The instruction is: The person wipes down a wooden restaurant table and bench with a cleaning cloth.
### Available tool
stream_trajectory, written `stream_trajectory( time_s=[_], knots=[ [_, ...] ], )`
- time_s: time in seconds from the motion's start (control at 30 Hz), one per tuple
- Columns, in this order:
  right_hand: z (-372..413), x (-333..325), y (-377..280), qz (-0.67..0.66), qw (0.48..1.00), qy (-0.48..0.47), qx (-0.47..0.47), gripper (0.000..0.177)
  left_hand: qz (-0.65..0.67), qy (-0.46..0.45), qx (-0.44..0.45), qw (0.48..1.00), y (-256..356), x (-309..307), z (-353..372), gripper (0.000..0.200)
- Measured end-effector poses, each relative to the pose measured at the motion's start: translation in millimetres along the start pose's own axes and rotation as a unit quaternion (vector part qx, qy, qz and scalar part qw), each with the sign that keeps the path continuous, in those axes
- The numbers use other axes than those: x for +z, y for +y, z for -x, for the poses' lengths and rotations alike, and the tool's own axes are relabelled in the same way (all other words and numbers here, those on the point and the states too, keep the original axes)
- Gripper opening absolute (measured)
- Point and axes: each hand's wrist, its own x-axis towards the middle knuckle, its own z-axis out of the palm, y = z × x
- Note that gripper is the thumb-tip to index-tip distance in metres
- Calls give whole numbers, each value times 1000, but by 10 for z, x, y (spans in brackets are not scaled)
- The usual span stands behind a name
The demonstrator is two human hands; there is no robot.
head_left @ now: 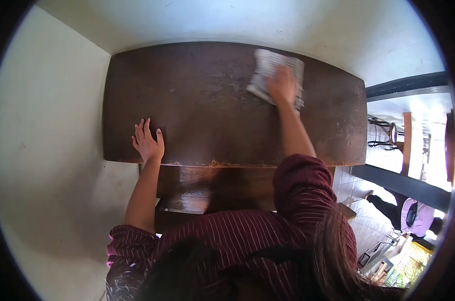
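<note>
Your left hand lies spread on the table; your right hand is on a striped cloth.
Left to right: a pale wall (47, 125) stands to the left of your left hand (149, 145), which rests palm down, fingers apart, grasping nothing, near the table's near edge. Around that hand and across to the other, the dark brown table (202, 110) shows scuffs and pale worn patches, its near edge chipped. Beyond and to the right of your left hand, the cloth (261, 72) lies under your right hand (282, 85), near the table's far edge: greyish white, finely striped, spread out, blurred, showing on both sides of the fingers. Whether those fingers clench it or only press, you cannot tell; blur hides them. Well to the right of this hand, a person in a lilac top (424, 218) shows past the table.
</note>
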Motion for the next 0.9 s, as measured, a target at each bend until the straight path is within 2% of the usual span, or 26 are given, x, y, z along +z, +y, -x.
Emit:
stream_trajectory(
  time_s=[0.03, 0.13, 0.17, 0.23, 0.27, 0.33, 0.37, 0.4, 0.43, 0.47, 0.5, 0.53, 0.57, 0.63, 0.67, 0.73, 0.77, 0.83, 0.87, 0.9],
  knots=[
    [71, 65, 500, 12, 997, 37, 65, 53, 4, -1, -2, 1000, 12, -6, -3, 49],
    [519, -173, 1475, 72, 970, 12, 231, 58, 2, -14, -4, 1000, 30, -34, -8, 48],
    [663, -256, 1486, 75, 969, 14, 233, 58, 0, -10, -3, 1000, 27, -23, -9, 48],
    [892, -394, 1520, 94, 926, 10, 366, 59, 2, -8, 0, 1000, 28, -13, 0, 48],
    [925, -412, 1429, 98, 925, 11, 368, 59, 0, -5, -1, 1000, 30, -11, 1, 48],
    [954, -288, 1036, 108, 939, 14, 327, 59, 0, -1, 2, 1000, 39, -12, -1, 47],
    [925, -363, 744, 66, 970, -49, 230, 58, 0, -1, 0, 1000, 40, -14, -3, 48],
    [953, -193, 341, 50, 983, 35, 174, 54, 0, 0, -3, 1000, 43, -19, 0, 49],
    [980, -47, -27, 70, 994, 44, 73, 57, 0, 0, 0, 1000, 47, -26, -2, 49],
    [1012, -12, -517, 12, 1000, 13, 22, 56, 0, -2, -2, 1000, 52, -29, -1, 49],
    [1117, -113, -1036, -85, 995, -57, -5, 55, 1, -2, -4, 1000, 53, -36, -2, 49],
    [1237, -255, -1408, -137, 978, -114, -104, 57, -1, -1, -1, 1000, 51, -46, 1, 49],
    [1369, -363, -1765, -150, 952, -213, -162, 58, -7, -13, -5, 1000, 51, -57, -4, 49],
    [1775, -182, -2289, -91, 918, -239, -303, 52, -14, -23, -7, 1000, 40, -41, -18, 49],
    [1803, -127, -2266, -92, 919, -238, -300, 52, -11, -21, -5, 1000, 18, -9, -22, 49],
    [1853, -64, -2148, -213, 876, -169, -397, 54, -8, -20, 0, 1000, -6, 8, -33, 49],
    [1706, -230, -1957, -197, 885, -206, -367, 50, -5, -15, -3, 1000, 29, -9, -24, 49],
    [1487, -347, -1382, -201, 935, -209, -204, 46, -1, -7, -11, 1000, 75, -36, -4, 49],
    [1434, -405, -1030, -134, 967, -162, -142, 43, 2, -9, -11, 1000, 71, -21, 2, 49],
    [1456, -242, -580, -98, 987, -67, -104, 46, 2, 0, -3, 1000, 50, 3, -1, 48]
  ],
)
